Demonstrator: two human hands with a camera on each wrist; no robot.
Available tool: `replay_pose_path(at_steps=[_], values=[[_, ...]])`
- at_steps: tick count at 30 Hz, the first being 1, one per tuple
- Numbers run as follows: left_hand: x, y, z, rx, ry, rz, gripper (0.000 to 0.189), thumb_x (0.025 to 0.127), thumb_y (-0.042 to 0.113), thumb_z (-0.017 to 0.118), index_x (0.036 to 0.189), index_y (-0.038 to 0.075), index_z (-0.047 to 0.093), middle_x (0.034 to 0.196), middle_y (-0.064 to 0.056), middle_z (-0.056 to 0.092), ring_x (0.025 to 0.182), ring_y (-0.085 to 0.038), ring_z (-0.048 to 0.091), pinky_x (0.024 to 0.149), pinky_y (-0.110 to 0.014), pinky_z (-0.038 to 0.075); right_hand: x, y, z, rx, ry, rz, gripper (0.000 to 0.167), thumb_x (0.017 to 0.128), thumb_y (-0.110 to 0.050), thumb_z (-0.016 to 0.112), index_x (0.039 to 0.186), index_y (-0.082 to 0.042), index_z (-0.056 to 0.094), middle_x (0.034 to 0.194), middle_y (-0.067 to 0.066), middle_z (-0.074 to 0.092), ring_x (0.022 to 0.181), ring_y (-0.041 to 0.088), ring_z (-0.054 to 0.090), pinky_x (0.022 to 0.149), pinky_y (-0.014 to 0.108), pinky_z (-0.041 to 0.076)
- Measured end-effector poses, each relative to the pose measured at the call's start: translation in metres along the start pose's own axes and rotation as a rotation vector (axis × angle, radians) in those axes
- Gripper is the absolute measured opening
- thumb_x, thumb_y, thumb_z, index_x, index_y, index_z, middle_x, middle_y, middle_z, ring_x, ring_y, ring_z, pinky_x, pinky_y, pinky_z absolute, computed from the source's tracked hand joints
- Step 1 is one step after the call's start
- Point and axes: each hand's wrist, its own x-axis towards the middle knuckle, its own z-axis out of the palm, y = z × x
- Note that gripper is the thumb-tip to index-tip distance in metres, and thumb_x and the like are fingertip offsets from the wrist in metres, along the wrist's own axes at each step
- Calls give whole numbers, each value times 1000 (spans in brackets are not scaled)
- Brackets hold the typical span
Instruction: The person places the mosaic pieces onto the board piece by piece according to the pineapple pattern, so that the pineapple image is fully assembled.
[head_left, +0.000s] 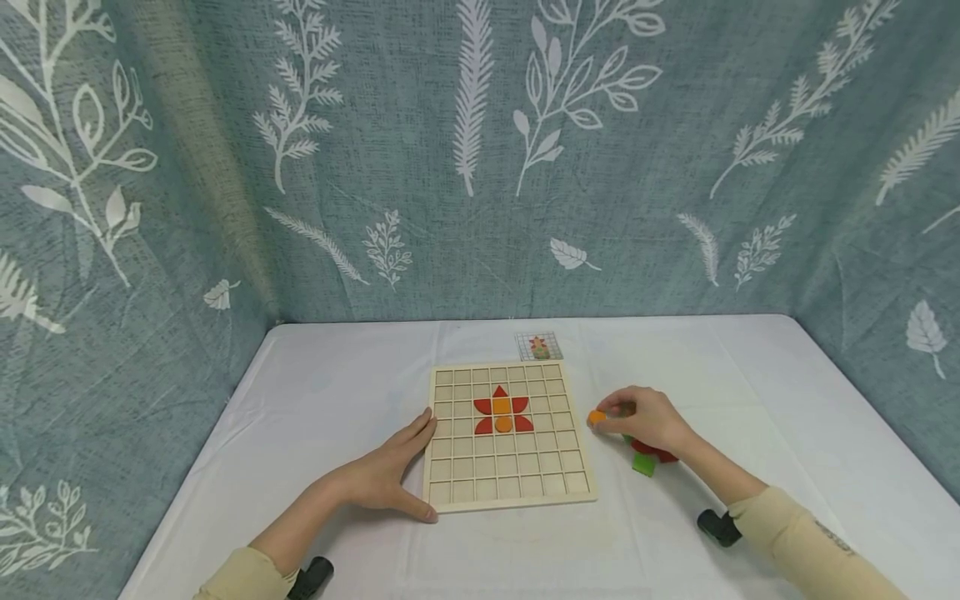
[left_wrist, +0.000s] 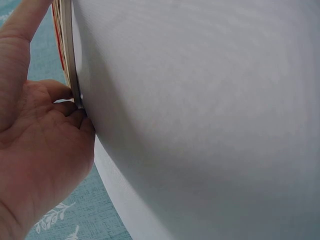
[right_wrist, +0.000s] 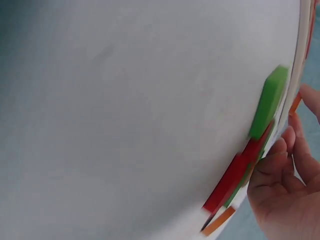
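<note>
A wooden grid board [head_left: 465,493] lies on the table, with a flower shape of red and orange pieces [head_left: 501,408] set in its upper middle cells. My left hand [head_left: 386,471] rests along the board's left edge, fingers stretched and thumb spread to the lower left corner. To the right of the board my right hand [head_left: 648,417] pinches a small orange piece [head_left: 596,417] between thumb and fingertips, close over the table. Loose red pieces and a green piece [head_left: 643,464] lie under and beside that hand; the right wrist view shows green [right_wrist: 270,102] and red blocks [right_wrist: 227,185] near its fingers.
Behind the board lies a small picture card [head_left: 539,346] with a gridded flower pattern. A white cloth [head_left: 360,358] covers the table. Blue-green curtains [head_left: 420,150] with white leaf prints hang at the back and sides.
</note>
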Motion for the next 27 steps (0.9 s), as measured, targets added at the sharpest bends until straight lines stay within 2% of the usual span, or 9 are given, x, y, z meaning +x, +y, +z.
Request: replay_pose_path(at_steps=[7, 12, 16, 19, 27], values=[[0, -1, 1, 10, 7, -6, 125, 68, 46, 87, 154, -5, 10, 161, -21, -2, 147, -41, 3, 114, -57, 17, 2, -17, 16, 66, -43, -59, 27, 78, -33, 82, 97, -15, 74, 84, -6, 67, 74, 14, 58, 66, 31, 47], [1, -2, 2, 15, 5, -8, 126, 68, 47, 87, 154, -4, 10, 161, -21, -2, 147, -40, 2, 115, -56, 17, 4, -32, 30, 124, -100, -111, 26, 78, -30, 82, 96, -15, 73, 84, -7, 68, 76, 13, 60, 67, 29, 48], [1, -2, 2, 15, 5, -6, 126, 69, 46, 87, 154, -5, 10, 161, -21, -2, 147, -41, 3, 114, -57, 18, 6, -46, 42, 108, -132, -148, 24, 78, -30, 83, 93, -16, 73, 80, -9, 66, 74, 11, 59, 69, 27, 47], [1, -2, 2, 17, 6, -8, 126, 68, 46, 87, 154, -5, 9, 161, -21, -3, 147, -41, 2, 114, -57, 17, 9, -53, 49, 74, -148, -194, 21, 79, -28, 82, 92, -15, 72, 76, -10, 63, 70, 9, 56, 65, 24, 45], [2, -5, 5, 18, 7, -7, 127, 68, 47, 87, 154, -4, 10, 161, -20, -3, 147, -40, 2, 115, -56, 17, 12, -59, 60, 55, -164, -268, 18, 82, -19, 80, 95, -12, 69, 73, -9, 58, 66, 9, 52, 61, 23, 44]])
